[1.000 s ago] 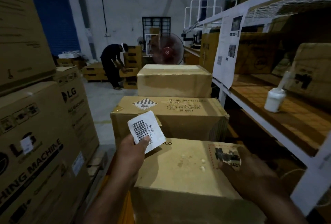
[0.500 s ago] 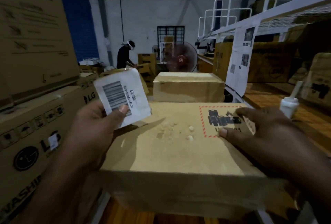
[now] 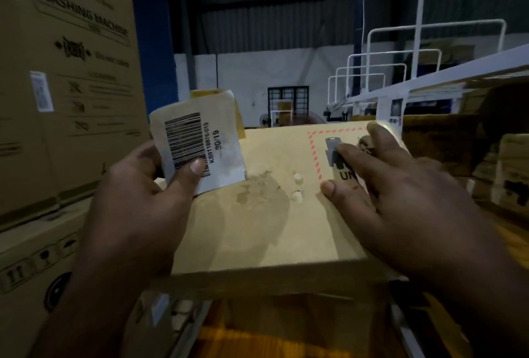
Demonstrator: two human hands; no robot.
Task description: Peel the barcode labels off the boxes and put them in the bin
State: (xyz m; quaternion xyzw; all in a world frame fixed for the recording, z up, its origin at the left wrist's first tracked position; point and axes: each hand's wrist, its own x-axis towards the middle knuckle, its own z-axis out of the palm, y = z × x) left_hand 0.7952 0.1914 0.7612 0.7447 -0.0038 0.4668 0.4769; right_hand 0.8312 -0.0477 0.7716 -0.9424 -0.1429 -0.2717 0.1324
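Your left hand [image 3: 137, 208] pinches the peeled barcode label [image 3: 200, 145], thumb across the bars, held up at the left edge of the box [image 3: 257, 228]. Your right hand [image 3: 400, 200] lies flat on the box top, fingers straight, gripping nothing. Keep the sticky side off your palm. No bin in sight, so find it first.

The right hand [image 3: 400, 200] covers most of the red-dashed printed marking [image 3: 317, 154] on the flat brown cardboard box [image 3: 257, 231]; only "UN" reads. The left hand [image 3: 137, 206] has its thumb over the lower bars of the white paper barcode label [image 3: 200, 143]. The small white sticker [image 3: 42, 91] on the tall brown carton [image 3: 86, 105] is too blurred to read.
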